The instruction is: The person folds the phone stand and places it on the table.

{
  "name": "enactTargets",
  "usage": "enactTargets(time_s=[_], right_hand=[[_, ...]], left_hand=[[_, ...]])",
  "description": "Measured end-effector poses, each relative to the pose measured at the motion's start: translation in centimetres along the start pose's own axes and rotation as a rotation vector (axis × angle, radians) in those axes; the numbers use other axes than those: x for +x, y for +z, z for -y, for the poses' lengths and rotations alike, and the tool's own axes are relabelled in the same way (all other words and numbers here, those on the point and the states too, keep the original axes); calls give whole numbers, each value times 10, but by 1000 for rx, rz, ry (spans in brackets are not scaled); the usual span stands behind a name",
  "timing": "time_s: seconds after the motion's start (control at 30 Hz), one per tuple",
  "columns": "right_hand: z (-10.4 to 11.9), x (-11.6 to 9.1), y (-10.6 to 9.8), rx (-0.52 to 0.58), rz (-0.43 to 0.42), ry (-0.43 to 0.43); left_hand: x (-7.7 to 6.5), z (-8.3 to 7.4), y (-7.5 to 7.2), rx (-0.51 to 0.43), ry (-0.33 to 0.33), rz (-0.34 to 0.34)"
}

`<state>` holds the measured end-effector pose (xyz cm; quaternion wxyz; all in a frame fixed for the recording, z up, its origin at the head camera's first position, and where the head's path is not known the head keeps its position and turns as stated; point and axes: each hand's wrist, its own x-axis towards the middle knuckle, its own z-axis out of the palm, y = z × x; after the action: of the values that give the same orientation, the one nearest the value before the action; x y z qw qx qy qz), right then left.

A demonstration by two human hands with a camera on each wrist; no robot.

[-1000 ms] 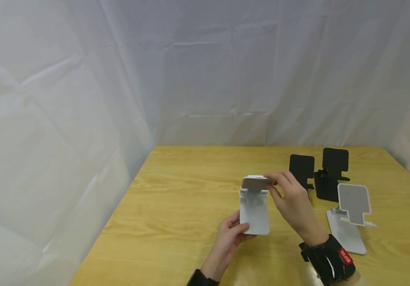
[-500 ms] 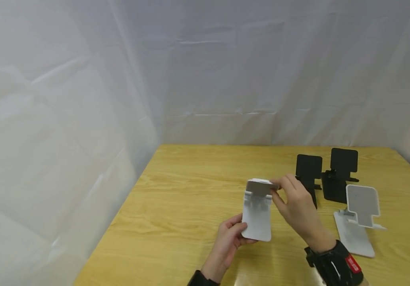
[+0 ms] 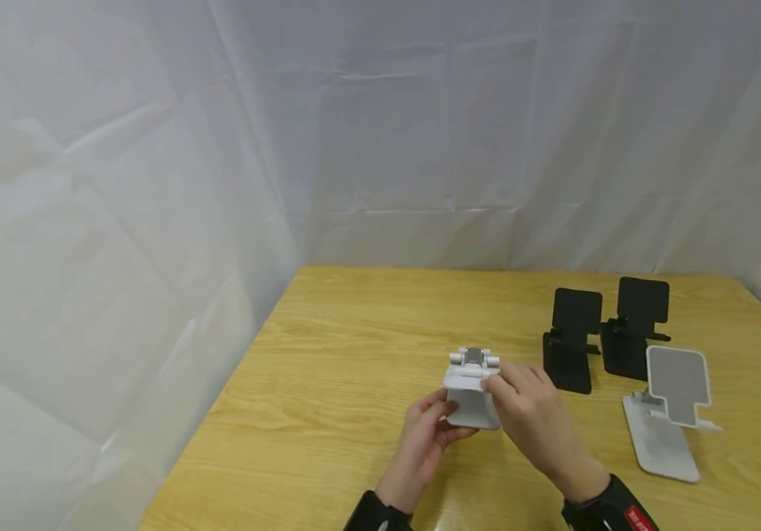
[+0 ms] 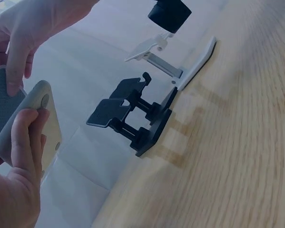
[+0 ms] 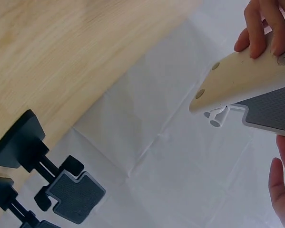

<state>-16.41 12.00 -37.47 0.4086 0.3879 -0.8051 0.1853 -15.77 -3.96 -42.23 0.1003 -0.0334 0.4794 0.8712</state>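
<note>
A white folding phone stand (image 3: 475, 410) is held above the table, its plate folded down over its base. My left hand (image 3: 417, 446) grips the base from the left, thumb on top. My right hand (image 3: 543, 424) pinches the plate's right edge. In the left wrist view, the left hand's fingers (image 4: 23, 142) press the underside of the base, and the right hand (image 4: 25, 42) holds the grey-padded plate (image 4: 3, 102). The right wrist view shows round feet under the stand's base (image 5: 242, 78) and the hinge end pointing out; the right hand is partly cut off.
Two black phone stands (image 3: 569, 361) (image 3: 626, 354) stand unfolded at the back right of the wooden table (image 3: 327, 354). A white phone stand (image 3: 669, 450), also unfolded, is nearer on the right. Pale sheeting (image 3: 414, 162) hangs behind and at the left.
The plate of the held phone stand has swung down toward me over its base, bringing the hinge into sight on top. My right hand moved down and left with it; the left keeps its grip.
</note>
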Motion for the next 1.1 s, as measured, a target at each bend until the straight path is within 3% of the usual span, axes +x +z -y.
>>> enactTargets(time_s=[0.1, 0.2, 0.27, 0.37, 0.47, 0.53, 0.6, 0.77, 1.1], right_hand=[[4, -6, 0, 103, -31, 112], [8, -12, -2, 285, 13, 354], [9, -14, -6, 445, 121, 604], [4, -19, -12, 748, 360, 968], [-5, -28, -17, 1084, 595, 1185], [-9, -36, -20, 1246, 680, 1250], [-11, -42, -21, 1303, 712, 1295], [-10, -48, -14, 1240, 669, 1391], [-4, -52, -7, 1268, 588, 1314]], left_hand=[[-2, 0, -1, 10, -7, 11], [-3, 2, -2, 24, -3, 19], [-4, 4, -3, 25, 6, 19], [-4, 7, -2, 28, 21, 28], [-4, 10, -1, 35, 22, 62], [-5, 11, -1, 67, 6, 103], [-6, 11, -2, 118, -15, 144], [-7, 8, -5, 226, -39, 188], [-8, 7, -10, 136, -38, 155]])
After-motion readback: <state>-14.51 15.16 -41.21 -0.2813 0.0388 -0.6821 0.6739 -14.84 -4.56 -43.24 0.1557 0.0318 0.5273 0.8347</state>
